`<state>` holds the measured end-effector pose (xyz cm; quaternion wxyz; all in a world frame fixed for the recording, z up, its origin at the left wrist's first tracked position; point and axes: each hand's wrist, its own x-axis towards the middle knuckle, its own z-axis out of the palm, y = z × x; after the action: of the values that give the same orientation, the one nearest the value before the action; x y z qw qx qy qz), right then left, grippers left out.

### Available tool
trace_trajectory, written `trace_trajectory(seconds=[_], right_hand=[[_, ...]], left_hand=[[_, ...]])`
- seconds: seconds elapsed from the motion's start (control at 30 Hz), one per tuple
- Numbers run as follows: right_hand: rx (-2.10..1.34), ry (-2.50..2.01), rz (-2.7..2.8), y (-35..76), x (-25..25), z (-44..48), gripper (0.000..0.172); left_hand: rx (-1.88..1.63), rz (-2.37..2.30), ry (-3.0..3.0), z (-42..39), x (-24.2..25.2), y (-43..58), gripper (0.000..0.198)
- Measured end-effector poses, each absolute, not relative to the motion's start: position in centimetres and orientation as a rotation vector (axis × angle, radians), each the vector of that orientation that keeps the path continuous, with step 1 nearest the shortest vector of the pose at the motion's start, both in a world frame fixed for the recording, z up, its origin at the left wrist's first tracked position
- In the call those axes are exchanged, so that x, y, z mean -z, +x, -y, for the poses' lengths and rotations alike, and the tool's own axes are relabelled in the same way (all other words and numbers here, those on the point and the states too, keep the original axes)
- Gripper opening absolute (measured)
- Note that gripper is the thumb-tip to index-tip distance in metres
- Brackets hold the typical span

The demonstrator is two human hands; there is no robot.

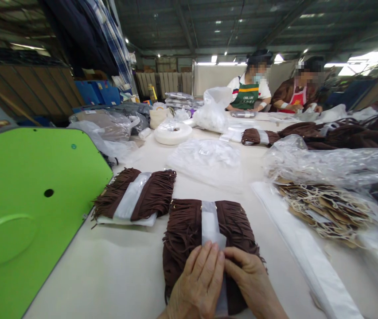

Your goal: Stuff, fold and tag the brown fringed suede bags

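A folded brown fringed suede-like article point(185, 223) lies in front of me, with a translucent white strip point(210, 223) running lengthwise over its middle. My left hand point(198, 281) rests flat on the strip, fingers stretched out side by side. Thumb and index finger of my right hand point(250, 279) pinch the strip's edge close to the left fingertips. The lower part of the strip is partly covered by my hands. To the upper left lies a second brown fringed bundle point(157, 190), with a similar strip point(132, 195) across it and white sheet material under it.
A bright green machine panel point(42, 177) stands at the left. Tags with strings point(325, 208) lie at the right under clear plastic, beside long white strips point(295, 239). Farther off are a white roll point(173, 134), plastic bags point(205, 159) and two co-workers point(250, 91).
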<state>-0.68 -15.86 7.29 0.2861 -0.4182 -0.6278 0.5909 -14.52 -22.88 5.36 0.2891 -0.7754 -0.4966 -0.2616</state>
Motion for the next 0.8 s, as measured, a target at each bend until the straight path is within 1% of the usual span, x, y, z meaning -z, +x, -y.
trace_trajectory(seconds=[0.23,0.33,0.63,0.73,0.8], right_hand=[[-1.621,-1.136,1.628,-1.0,-7.6,15.6,0.025],[-1.575,-1.187,1.624,-1.2,-7.3,15.6,0.024],[-1.493,-1.382,1.631,-1.5,-6.5,15.6,0.017],[-1.415,-1.414,1.697,-1.5,-6.7,15.9,0.016],[-1.291,-1.39,1.798,-1.0,-6.6,16.4,0.014]], left_hand=[[0.719,1.322,-2.068,22.8,-5.4,-14.6,0.042],[0.662,1.346,-2.089,22.8,-5.3,-14.5,0.042],[0.661,1.415,-2.076,22.8,-4.8,-14.3,0.041],[0.716,1.467,-2.053,22.7,-4.1,-14.2,0.043],[0.751,1.494,-2.044,22.7,-3.9,-14.1,0.044]])
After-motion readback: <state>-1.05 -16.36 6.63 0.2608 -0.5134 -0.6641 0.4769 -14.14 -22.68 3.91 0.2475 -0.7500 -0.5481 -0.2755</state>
